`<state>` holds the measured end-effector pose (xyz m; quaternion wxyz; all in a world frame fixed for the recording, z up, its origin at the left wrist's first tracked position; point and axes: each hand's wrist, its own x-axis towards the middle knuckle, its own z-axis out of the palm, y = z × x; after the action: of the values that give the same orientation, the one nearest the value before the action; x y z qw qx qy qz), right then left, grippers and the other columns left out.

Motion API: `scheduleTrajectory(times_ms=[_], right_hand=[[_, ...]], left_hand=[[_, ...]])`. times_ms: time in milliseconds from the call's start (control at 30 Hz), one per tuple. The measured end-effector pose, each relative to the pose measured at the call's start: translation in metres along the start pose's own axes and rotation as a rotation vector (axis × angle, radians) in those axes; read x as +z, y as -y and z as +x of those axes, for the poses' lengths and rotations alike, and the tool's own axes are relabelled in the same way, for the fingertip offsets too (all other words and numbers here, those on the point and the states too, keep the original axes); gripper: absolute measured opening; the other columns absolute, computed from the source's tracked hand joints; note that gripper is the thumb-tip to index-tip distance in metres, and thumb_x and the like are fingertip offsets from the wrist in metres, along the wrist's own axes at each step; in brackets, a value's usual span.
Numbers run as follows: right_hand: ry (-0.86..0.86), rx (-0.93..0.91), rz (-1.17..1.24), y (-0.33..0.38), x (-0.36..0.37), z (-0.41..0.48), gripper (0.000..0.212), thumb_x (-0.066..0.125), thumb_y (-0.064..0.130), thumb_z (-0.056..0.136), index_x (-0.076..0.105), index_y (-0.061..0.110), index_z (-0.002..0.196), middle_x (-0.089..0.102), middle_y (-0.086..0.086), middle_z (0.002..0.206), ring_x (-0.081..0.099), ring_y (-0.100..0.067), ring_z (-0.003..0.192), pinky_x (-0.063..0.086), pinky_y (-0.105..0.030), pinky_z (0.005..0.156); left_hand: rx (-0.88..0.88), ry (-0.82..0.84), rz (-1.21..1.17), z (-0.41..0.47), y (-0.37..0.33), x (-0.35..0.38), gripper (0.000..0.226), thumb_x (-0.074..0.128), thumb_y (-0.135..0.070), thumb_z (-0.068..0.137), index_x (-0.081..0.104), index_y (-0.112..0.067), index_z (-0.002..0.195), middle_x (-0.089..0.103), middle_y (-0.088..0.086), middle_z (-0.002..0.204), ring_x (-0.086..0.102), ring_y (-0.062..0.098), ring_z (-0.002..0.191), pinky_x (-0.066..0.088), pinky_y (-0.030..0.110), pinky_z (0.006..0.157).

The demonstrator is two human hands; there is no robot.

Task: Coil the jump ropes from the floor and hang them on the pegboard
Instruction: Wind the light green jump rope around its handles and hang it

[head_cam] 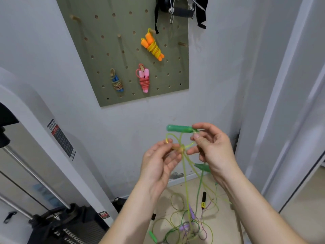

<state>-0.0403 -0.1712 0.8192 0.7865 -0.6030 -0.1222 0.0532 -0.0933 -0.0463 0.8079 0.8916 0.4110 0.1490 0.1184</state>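
Pinching knotted green rope [179, 128], left hand [159, 162], right hand [213, 150], tangled ropes [186, 224] underfoot, pegboard [79, 59] behind.

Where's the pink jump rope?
In the head view, the pink jump rope hangs coiled low on the green pegboard, just right of the blue rope and below the orange rope.

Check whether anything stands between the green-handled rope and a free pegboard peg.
Nothing visible stands between the green-handled rope and the free peg. But it is knotted where the left hand and right hand hold it, and it trails into the tangled ropes on the floor.
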Motion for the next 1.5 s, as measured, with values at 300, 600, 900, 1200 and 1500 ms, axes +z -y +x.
scheduleTrajectory(times_ms=[300,600,900,1200,1500], right_hand=[[0.261,0.148,-1.265,-0.043,-0.032,-0.001,0.054,0.054,0.035,0.091,0.037,0.029,0.141,0.057,-0.011,0.125,0.053,-0.028,0.120,0.042,-0.032,0.097],[0.146,0.083,-0.049,-0.016,0.021,0.013,0.018,0.050,0.011,0.098,0.067,0.018,0.101,0.062,-0.002,0.079,0.063,-0.014,0.077,0.044,-0.026,0.067],[0.558,0.111,-0.564,-0.048,0.016,0.010,0.033,0.032,0.039,0.102,0.064,0.034,0.111,0.057,0.020,0.097,0.052,0.005,0.095,0.039,-0.005,0.073],[0.268,0.036,-1.179,-0.085,-0.020,0.029,0.031,0.051,0.034,0.092,0.067,0.015,0.074,0.070,-0.002,0.070,0.066,-0.024,0.075,0.053,-0.030,0.070],[0.267,0.071,-0.119,0.038,0.024,0.029,0.012,0.054,0.008,0.094,0.057,0.007,0.083,0.031,0.007,0.044,0.031,-0.009,0.037,0.021,-0.015,0.036]], left_hand=[[0.209,0.195,0.555,0.001,-0.044,0.011,0.018,0.050,-0.014,0.096,0.069,-0.016,0.098,0.024,-0.007,0.054,0.017,0.008,0.045,0.013,0.016,0.039],[0.289,0.266,0.645,0.001,-0.060,0.028,0.019,0.051,-0.012,0.095,0.070,-0.013,0.093,0.026,-0.006,0.050,0.019,0.008,0.043,0.013,0.016,0.039],[0.346,0.101,0.154,0.010,-0.109,0.024,0.019,0.049,-0.018,0.097,0.066,-0.016,0.088,0.022,-0.007,0.050,0.009,0.005,0.044,0.004,0.017,0.038],[0.514,-0.097,0.049,0.021,-0.110,-0.028,0.017,0.047,-0.017,0.098,0.060,-0.020,0.088,0.022,-0.008,0.051,0.015,0.002,0.039,0.009,0.015,0.034],[0.150,-0.325,1.161,0.033,-0.051,-0.116,0.040,0.053,0.005,0.079,0.060,-0.019,0.110,0.061,0.007,0.117,0.053,0.014,0.102,0.043,0.025,0.084]])
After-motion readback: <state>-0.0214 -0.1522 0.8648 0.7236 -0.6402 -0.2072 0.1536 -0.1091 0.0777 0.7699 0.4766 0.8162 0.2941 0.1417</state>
